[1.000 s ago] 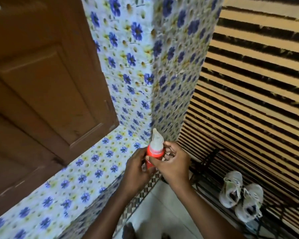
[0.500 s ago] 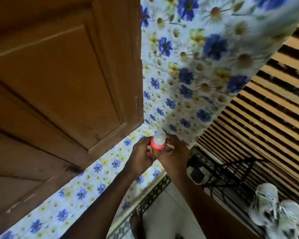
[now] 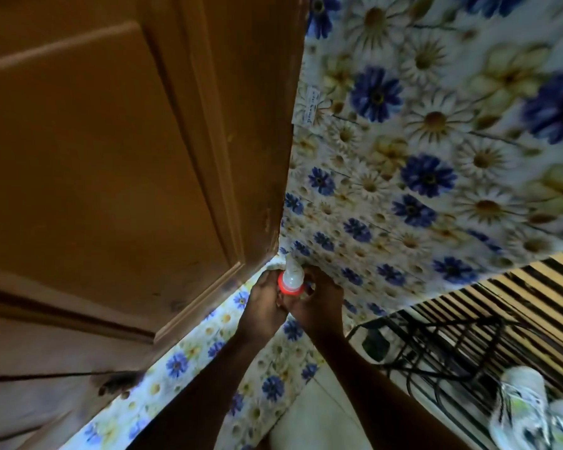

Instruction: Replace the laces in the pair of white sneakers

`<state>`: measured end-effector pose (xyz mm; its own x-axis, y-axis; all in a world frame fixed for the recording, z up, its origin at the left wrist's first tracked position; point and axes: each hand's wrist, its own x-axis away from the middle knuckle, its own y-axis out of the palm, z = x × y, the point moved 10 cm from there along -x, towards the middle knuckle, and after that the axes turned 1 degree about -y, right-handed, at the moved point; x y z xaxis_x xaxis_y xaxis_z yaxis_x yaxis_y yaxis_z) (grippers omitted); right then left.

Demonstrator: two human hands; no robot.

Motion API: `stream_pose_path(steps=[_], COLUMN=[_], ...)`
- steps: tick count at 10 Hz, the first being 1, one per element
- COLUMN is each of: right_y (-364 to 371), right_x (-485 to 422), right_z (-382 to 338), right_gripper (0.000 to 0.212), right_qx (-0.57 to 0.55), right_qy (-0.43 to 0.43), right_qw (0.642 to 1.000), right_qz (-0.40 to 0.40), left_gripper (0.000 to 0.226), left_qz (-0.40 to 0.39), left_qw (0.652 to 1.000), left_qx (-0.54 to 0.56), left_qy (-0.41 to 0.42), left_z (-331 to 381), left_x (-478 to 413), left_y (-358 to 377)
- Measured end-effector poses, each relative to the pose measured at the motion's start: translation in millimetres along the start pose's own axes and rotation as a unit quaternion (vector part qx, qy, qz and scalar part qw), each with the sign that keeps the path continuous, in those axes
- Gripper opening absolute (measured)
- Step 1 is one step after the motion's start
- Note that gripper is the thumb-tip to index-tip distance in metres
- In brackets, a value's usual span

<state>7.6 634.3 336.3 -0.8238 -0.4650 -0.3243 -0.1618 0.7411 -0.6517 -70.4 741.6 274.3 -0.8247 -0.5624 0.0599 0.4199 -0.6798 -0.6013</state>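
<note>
One red-collared bottle (image 3: 291,280), gripped upright by left hand (image 3: 263,302) and right hand (image 3: 319,308) together; steady it before turning to sneakers (image 3: 525,414).

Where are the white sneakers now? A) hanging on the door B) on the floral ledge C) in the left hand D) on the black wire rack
D: the white sneakers sit on the black wire rack; left hand and right hand grip the red bottle.

A black wire rack (image 3: 468,323) — the white sneakers (image 3: 520,407) rest on it, side by side.
</note>
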Motion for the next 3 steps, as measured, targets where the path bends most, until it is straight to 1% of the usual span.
stream_pose_path(steps=[1,2,3], right_y=[19.0,26.3,23.8], right_x=[3.3,3.3,3.7], right_z=[13.3,20.5,17.2], right_gripper=[0.041,0.042,0.040], right_qx=[-0.004,-0.029,-0.067], right_qy=[0.021,0.036,0.033], right_qw=[0.998,0.997,0.995], right_qz=[-0.052,-0.066,-0.065], left_gripper=[0.046,0.044,0.047], left_qz=[0.009,0.003,-0.004], left_qw=[1.000,0.999,0.999], left_qx=[0.002,0.013,0.011], left_qy=[-0.025,-0.035,-0.032], left_z=[-11.3,-19.1,-22.1], left_x=[-0.9,-0.5,2.4], left_y=[3.7,7.9,9.7])
